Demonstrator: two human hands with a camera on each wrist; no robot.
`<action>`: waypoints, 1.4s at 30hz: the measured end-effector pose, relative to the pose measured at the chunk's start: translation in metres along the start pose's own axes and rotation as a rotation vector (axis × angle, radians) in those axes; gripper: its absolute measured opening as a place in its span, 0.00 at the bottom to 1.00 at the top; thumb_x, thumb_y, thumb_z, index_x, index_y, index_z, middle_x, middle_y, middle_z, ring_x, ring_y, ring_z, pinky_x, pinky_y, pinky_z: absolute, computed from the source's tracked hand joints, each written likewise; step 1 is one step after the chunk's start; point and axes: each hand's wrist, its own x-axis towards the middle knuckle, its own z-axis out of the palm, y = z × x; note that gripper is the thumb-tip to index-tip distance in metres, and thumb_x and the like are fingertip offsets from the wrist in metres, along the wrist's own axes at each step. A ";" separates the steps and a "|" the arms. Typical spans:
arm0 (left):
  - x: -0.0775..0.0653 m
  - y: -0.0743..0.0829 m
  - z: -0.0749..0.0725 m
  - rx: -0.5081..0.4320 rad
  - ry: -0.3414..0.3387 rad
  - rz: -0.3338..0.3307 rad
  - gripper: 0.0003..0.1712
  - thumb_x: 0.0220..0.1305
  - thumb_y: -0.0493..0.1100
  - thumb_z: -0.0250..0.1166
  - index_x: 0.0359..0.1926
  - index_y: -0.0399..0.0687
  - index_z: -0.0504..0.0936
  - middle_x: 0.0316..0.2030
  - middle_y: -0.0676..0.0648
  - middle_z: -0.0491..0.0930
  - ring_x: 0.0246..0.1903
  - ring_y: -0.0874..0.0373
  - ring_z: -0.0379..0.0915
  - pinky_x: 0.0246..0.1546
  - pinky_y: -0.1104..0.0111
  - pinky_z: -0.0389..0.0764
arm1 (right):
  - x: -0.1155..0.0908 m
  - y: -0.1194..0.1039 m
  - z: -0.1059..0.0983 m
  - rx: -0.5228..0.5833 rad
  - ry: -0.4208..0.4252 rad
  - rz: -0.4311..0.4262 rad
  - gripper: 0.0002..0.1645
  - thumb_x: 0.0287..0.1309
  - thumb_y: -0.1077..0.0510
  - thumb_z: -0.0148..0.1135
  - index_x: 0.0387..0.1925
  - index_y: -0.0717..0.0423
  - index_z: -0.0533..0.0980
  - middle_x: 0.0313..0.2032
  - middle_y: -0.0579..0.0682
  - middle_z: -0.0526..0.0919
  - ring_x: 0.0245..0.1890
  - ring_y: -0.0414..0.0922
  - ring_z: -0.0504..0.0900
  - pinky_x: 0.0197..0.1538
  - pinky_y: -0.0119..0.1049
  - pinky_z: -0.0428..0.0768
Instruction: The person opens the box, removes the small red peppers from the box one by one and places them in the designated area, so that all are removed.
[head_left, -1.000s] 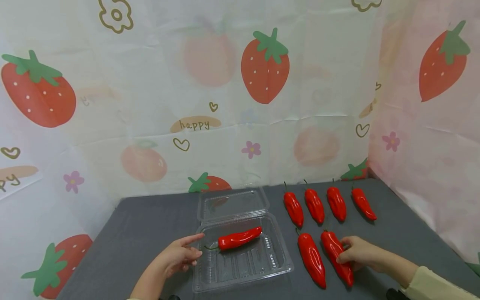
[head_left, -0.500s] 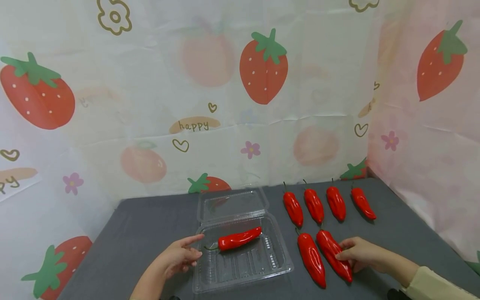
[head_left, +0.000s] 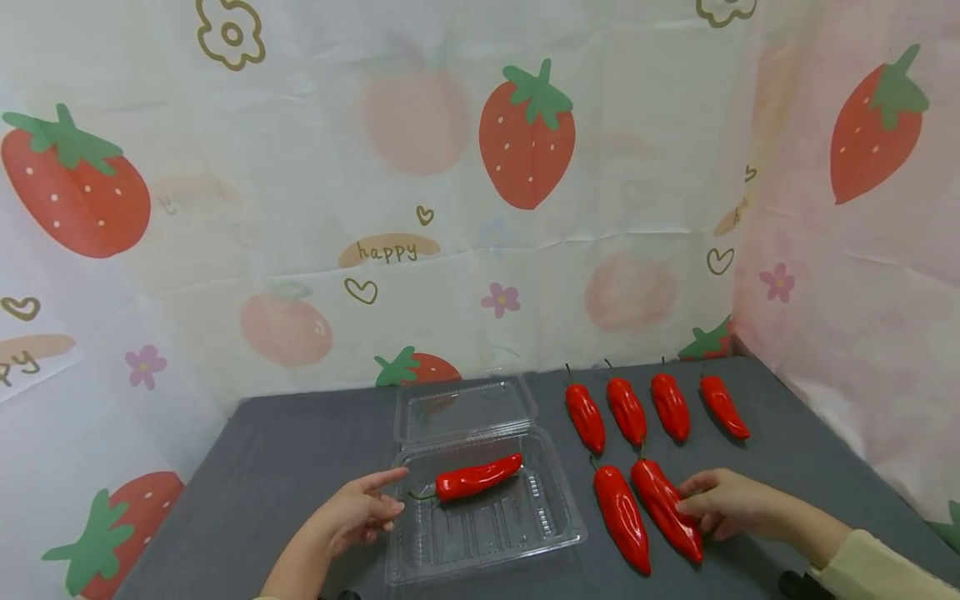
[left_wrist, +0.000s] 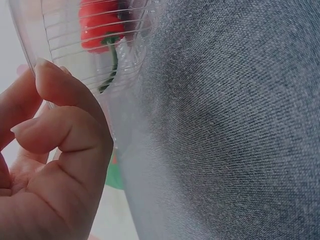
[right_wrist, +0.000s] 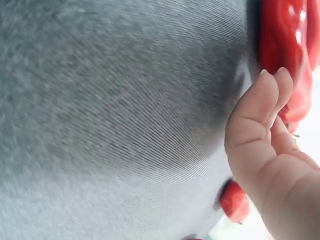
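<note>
In the head view a clear plastic clamshell box (head_left: 480, 567) lies unfolded, with one glossy red pepper (head_left: 476, 478) inside it. My left hand (head_left: 352, 512) is at the box's left side, index finger extended to its rim, thumb apart below. In the left wrist view, the fingertips (left_wrist: 47, 80) are right at the box's edge. To the right, another red pepper (head_left: 667, 512) lies on the cloth beside my right hand (head_left: 723, 504). The right fingertips (right_wrist: 272, 85) are at this pepper's right side, loosely bent, and are not wrapped round it.
A second red pepper (head_left: 621, 518) lies between the box and the pepper by my right hand. Behind them several more peppers (head_left: 628, 412) form a row. Dark grey cloth (head_left: 315, 442) covers the table; a strawberry-print curtain (head_left: 300, 208) hangs behind it.
The pepper by my right hand has shifted slightly left, closer to its neighbour. My right fingers, which were over it, have drawn back to its right side. My left hand stays put.
</note>
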 end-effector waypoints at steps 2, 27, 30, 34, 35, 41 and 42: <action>0.000 0.000 0.000 0.000 0.003 0.000 0.36 0.65 0.30 0.59 0.72 0.35 0.58 0.25 0.50 0.73 0.21 0.62 0.69 0.21 0.71 0.63 | -0.001 -0.001 -0.003 0.016 -0.009 -0.026 0.28 0.63 0.57 0.60 0.55 0.76 0.69 0.30 0.51 0.76 0.26 0.42 0.75 0.32 0.36 0.77; 0.001 0.000 0.001 -0.029 0.047 0.002 0.34 0.65 0.30 0.59 0.71 0.35 0.61 0.23 0.50 0.74 0.22 0.60 0.73 0.24 0.71 0.70 | 0.005 -0.066 0.021 0.108 -0.116 -0.254 0.33 0.66 0.56 0.59 0.62 0.76 0.62 0.50 0.61 0.76 0.41 0.49 0.79 0.44 0.42 0.80; 0.002 0.000 0.000 -0.030 0.027 0.015 0.34 0.66 0.30 0.59 0.71 0.34 0.59 0.23 0.50 0.73 0.21 0.61 0.73 0.23 0.71 0.67 | 0.008 -0.074 0.028 0.125 -0.130 -0.288 0.33 0.66 0.56 0.59 0.63 0.75 0.62 0.53 0.62 0.74 0.43 0.50 0.80 0.47 0.43 0.79; 0.002 -0.001 -0.002 -0.031 -0.006 0.030 0.35 0.66 0.30 0.59 0.72 0.33 0.58 0.23 0.51 0.73 0.21 0.61 0.73 0.22 0.72 0.65 | 0.013 -0.084 0.038 0.163 -0.149 -0.328 0.34 0.65 0.57 0.60 0.63 0.76 0.61 0.49 0.58 0.77 0.45 0.50 0.81 0.48 0.42 0.79; 0.002 -0.002 -0.003 -0.032 -0.016 0.032 0.35 0.66 0.30 0.59 0.72 0.33 0.58 0.23 0.51 0.74 0.21 0.62 0.73 0.22 0.72 0.64 | 0.015 -0.086 0.041 0.169 -0.152 -0.340 0.35 0.65 0.57 0.61 0.63 0.77 0.62 0.47 0.57 0.77 0.45 0.50 0.81 0.48 0.42 0.80; 0.001 -0.003 -0.003 -0.029 -0.046 0.037 0.35 0.66 0.31 0.59 0.72 0.33 0.57 0.25 0.50 0.73 0.21 0.62 0.73 0.22 0.72 0.64 | 0.025 -0.093 0.058 0.199 -0.162 -0.385 0.33 0.64 0.57 0.62 0.62 0.75 0.64 0.43 0.55 0.77 0.45 0.49 0.81 0.49 0.44 0.79; 0.001 -0.003 -0.003 -0.028 -0.045 0.038 0.35 0.66 0.31 0.59 0.72 0.33 0.58 0.25 0.50 0.73 0.21 0.62 0.73 0.22 0.72 0.64 | 0.027 -0.094 0.060 0.206 -0.164 -0.386 0.33 0.64 0.57 0.62 0.62 0.74 0.64 0.43 0.56 0.77 0.45 0.49 0.81 0.50 0.44 0.79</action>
